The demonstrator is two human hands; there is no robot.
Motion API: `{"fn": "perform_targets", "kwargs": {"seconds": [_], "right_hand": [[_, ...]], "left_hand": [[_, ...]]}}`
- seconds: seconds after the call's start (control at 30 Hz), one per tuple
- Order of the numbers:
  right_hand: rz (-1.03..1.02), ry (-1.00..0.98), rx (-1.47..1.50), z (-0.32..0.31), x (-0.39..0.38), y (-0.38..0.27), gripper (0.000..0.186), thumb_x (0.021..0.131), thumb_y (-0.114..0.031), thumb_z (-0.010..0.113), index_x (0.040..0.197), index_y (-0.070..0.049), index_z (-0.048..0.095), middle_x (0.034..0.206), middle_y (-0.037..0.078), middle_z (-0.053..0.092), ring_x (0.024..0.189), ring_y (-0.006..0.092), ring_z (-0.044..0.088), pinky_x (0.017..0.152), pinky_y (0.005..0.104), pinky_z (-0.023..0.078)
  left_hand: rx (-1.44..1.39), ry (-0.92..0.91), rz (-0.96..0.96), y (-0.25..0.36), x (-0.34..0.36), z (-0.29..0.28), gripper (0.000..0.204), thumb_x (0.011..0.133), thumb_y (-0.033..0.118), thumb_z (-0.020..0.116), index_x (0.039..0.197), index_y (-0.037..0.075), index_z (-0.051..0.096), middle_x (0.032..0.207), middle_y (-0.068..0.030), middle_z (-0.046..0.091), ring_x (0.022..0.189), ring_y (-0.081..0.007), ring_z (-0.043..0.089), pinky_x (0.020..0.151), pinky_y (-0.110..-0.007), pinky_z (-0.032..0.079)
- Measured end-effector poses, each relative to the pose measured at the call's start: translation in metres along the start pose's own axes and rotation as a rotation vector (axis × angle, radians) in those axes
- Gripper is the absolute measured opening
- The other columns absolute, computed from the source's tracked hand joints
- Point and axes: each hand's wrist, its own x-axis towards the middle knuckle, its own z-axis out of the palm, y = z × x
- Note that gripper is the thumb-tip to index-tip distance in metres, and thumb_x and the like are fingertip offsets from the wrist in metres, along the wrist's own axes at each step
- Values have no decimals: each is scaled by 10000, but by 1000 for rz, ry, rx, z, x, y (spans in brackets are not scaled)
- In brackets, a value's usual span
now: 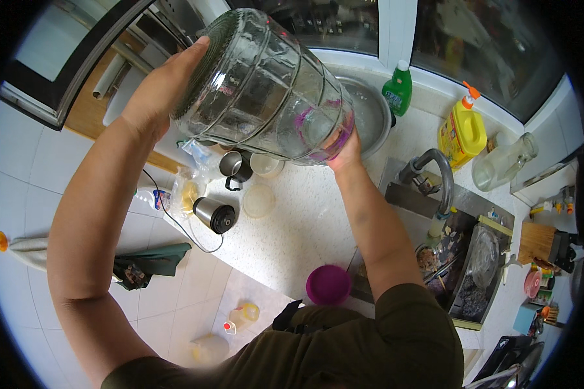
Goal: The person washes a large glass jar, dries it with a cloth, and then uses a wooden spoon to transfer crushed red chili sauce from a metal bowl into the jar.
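- Head view: a large glass jar (259, 87) is slanting across the upper middle of the frame.
- The left hand (159, 91) is clamping its grip on the jar's upper-left end.
- The right hand (347, 150) is clamping its grip on the purple-marked, lower-right end.
- Beyond that end, a metal basin (371, 123) is resting on the worktop (298, 220).
- At lower centre, a purple bowl (329, 285) is sitting.

Left arm (92, 214) bowed outward, right arm (374, 217) nearly straight

Hands (154, 93) (349, 152): 2 (one pair) | large jar (256, 91): 1 | faucet (446, 181): 1
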Motion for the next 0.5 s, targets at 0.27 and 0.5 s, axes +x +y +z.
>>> {"fn": "perform_targets", "kwargs": {"seconds": [0.27, 0.5], "right_hand": [[74, -71, 129, -9, -3, -8, 366, 989, -537, 518, 877, -205, 620, 651, -95, 511, 552, 82, 496, 625, 277, 509], [26, 55, 202, 28, -16, -13, 420, 965, -514, 576, 673, -212, 575, 571, -42, 543, 512, 119, 496, 533, 266, 419]], "left_hand": [[-85, -39, 250, 5, 24, -3, 532, 922, 428, 655, 1316, 70, 627, 1320, -89, 625, 1288, -213, 489, 1132, -369, 259], [-204, -76, 365, 26, 60, 10, 420, 915, 328, 659, 1270, 103, 673, 1293, -75, 648, 1277, -218, 504, 1113, -396, 281]]}}
